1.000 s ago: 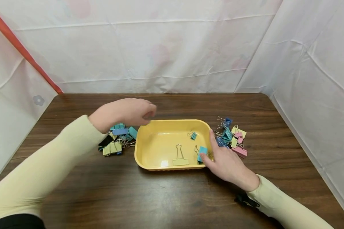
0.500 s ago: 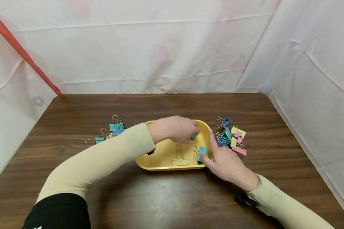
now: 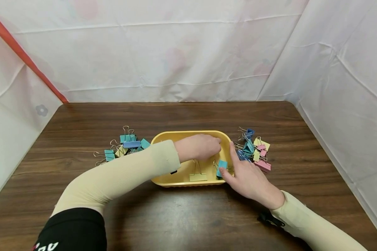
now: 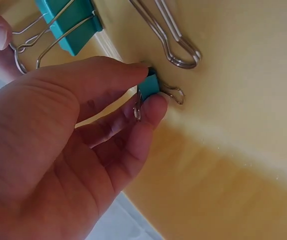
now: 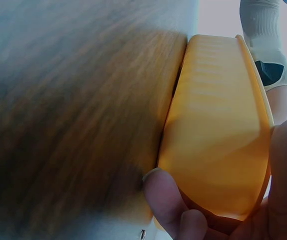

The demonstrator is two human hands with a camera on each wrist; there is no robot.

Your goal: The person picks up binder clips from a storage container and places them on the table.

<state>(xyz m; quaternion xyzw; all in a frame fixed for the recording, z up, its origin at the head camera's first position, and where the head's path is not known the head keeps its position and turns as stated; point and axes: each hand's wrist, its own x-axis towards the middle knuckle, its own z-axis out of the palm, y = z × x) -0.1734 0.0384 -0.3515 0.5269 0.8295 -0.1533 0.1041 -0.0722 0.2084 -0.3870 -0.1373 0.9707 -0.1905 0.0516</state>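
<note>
In the left wrist view, my left hand (image 4: 48,140) pinches a small teal binder clip (image 4: 149,87) between thumb and fingertips, close over the tray floor. The head view has this left hand (image 3: 201,146) inside the yellow tray (image 3: 188,132), hiding the small clip. My right hand (image 3: 252,179) grips the tray's right end, thumb over the rim and fingers against the outer wall (image 5: 216,125). Near that thumb a larger teal binder clip (image 3: 221,168) rests in the tray's front right corner. A pale yellow binder clip (image 3: 198,177) lies left of it.
Left of the tray is a pile of mixed binder clips (image 3: 132,144), partly behind the left sleeve (image 3: 122,174). Another pile of binder clips (image 3: 249,146) sits by the tray's right end. White sheeting (image 3: 176,62) stands behind the brown table (image 3: 182,216).
My left hand has moved right, from above the tray's back left corner down into its right half, and now pinches the small teal clip. My right hand has stayed on the tray.
</note>
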